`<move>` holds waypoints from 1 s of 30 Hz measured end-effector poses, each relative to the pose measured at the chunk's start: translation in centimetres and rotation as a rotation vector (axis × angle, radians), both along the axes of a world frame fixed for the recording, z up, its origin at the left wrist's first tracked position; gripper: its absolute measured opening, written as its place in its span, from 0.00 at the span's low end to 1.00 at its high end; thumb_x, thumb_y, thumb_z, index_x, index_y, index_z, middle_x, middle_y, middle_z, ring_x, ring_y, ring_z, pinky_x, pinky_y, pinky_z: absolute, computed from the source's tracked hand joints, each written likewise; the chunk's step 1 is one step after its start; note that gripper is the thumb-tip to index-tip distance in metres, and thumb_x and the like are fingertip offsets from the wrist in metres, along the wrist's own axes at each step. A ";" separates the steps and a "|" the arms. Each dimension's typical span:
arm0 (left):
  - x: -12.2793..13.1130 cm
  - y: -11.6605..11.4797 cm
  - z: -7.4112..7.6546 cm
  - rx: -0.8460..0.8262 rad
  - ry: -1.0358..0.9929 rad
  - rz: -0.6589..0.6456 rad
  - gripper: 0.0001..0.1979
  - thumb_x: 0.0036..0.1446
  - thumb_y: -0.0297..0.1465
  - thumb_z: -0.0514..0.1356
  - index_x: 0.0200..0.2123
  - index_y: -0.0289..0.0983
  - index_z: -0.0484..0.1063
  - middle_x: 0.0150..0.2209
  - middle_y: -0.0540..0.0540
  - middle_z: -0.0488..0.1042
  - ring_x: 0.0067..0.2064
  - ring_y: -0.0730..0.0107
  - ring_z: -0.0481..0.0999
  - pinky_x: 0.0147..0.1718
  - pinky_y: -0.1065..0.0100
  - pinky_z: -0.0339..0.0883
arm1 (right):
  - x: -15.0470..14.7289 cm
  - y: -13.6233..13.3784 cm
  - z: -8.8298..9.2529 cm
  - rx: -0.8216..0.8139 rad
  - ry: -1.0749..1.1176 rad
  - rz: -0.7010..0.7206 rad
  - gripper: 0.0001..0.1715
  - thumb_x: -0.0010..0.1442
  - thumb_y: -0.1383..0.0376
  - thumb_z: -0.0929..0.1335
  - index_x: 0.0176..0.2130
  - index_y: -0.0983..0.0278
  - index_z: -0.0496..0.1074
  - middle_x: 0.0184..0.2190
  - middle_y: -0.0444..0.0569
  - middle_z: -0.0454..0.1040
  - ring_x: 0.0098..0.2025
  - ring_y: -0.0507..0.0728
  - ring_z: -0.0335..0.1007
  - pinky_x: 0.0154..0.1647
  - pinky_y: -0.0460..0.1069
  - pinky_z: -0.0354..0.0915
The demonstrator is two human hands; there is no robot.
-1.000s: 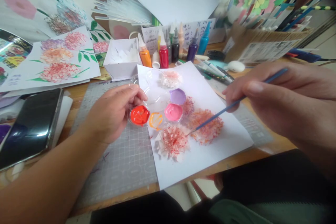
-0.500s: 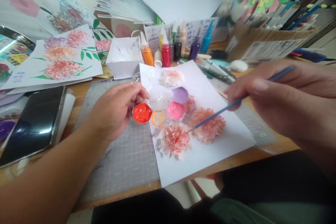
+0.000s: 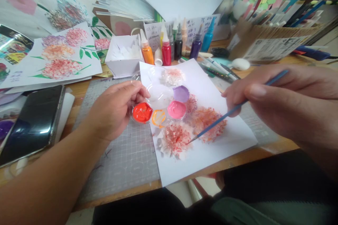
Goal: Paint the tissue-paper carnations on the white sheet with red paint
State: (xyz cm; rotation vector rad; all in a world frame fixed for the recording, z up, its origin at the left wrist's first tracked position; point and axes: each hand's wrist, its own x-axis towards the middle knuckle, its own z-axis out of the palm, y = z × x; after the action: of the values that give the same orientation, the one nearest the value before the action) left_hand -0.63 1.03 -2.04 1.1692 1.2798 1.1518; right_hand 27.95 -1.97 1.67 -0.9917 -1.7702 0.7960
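Note:
Between the thumb and fingers of my left hand [image 3: 117,107] is the edge of a clear paint palette [image 3: 160,95], held over the paper. Its wells carry red, orange, pink and purple paint; others look clear. My right hand [image 3: 277,102] grips a thin blue paintbrush [image 3: 224,115], its tip at the right side of a ruffled paper flower [image 3: 175,140] with red-tinted petals. That flower is on a white sheet [image 3: 211,161], beside an orange-red flower [image 3: 210,123]. A paler flower [image 3: 173,76] is near the sheet's top, and another is partly hidden behind the palette.
A grey cutting mat [image 3: 118,168] lies under the sheet. Paint bottles [image 3: 166,51] and a white box [image 3: 124,58] stand behind. At left are a phone [image 3: 33,123] and a finished flower picture [image 3: 63,54]; at right, a cardboard box [image 3: 274,44] of brushes.
The brush tip has shifted slightly down at the red-tinted flower, and my right hand has moved a little left and down. My left hand still holds the palette in nearly the same place.

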 end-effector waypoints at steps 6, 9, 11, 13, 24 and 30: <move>-0.2 0.0 -0.2 0.014 0.002 -0.010 0.12 0.58 0.32 0.59 0.24 0.35 0.75 0.22 0.51 0.72 0.23 0.82 0.68 0.20 0.79 0.58 | 0.6 -0.2 0.1 -0.028 0.039 -0.041 0.09 0.61 0.61 0.69 0.30 0.59 0.77 0.29 0.44 0.80 0.37 0.56 0.79 0.32 0.46 0.74; -0.2 0.0 -0.2 0.015 -0.001 -0.017 0.13 0.58 0.32 0.58 0.23 0.35 0.75 0.21 0.51 0.71 0.22 0.81 0.67 0.19 0.78 0.57 | 0.4 -0.4 0.0 -0.001 -0.027 -0.019 0.10 0.62 0.60 0.69 0.30 0.58 0.77 0.29 0.43 0.80 0.35 0.54 0.79 0.29 0.45 0.72; -0.2 0.0 -0.2 0.012 0.004 -0.013 0.13 0.58 0.32 0.58 0.23 0.36 0.75 0.21 0.51 0.71 0.22 0.81 0.67 0.19 0.78 0.56 | 0.3 -0.3 0.0 0.038 -0.086 0.014 0.09 0.62 0.60 0.68 0.31 0.57 0.78 0.29 0.42 0.80 0.33 0.52 0.78 0.26 0.43 0.70; -0.2 0.0 -0.1 0.012 0.013 -0.008 0.13 0.58 0.33 0.59 0.23 0.36 0.75 0.21 0.51 0.71 0.22 0.80 0.67 0.19 0.77 0.56 | 0.3 -0.2 -0.1 0.061 -0.116 0.023 0.09 0.62 0.60 0.68 0.32 0.57 0.78 0.28 0.42 0.79 0.33 0.52 0.78 0.25 0.43 0.70; -0.1 -0.1 0.0 -0.012 0.005 -0.020 0.14 0.60 0.33 0.57 0.24 0.35 0.74 0.21 0.51 0.71 0.22 0.80 0.67 0.20 0.78 0.57 | -0.1 -0.3 0.0 0.009 -0.088 0.039 0.08 0.62 0.60 0.68 0.34 0.55 0.79 0.28 0.40 0.79 0.27 0.47 0.74 0.26 0.41 0.69; 0.0 -0.2 0.2 0.013 0.009 -0.016 0.14 0.60 0.32 0.58 0.24 0.34 0.74 0.22 0.50 0.71 0.23 0.80 0.66 0.20 0.77 0.56 | 0.2 -0.2 0.0 -0.026 -0.035 -0.055 0.09 0.60 0.59 0.70 0.30 0.57 0.77 0.28 0.42 0.79 0.34 0.53 0.78 0.31 0.46 0.72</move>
State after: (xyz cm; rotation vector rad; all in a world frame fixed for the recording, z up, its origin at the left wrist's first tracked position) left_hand -0.65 0.87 -1.86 1.1927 1.2692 1.1458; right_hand 28.13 -2.19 1.71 -1.0727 -1.7583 0.7727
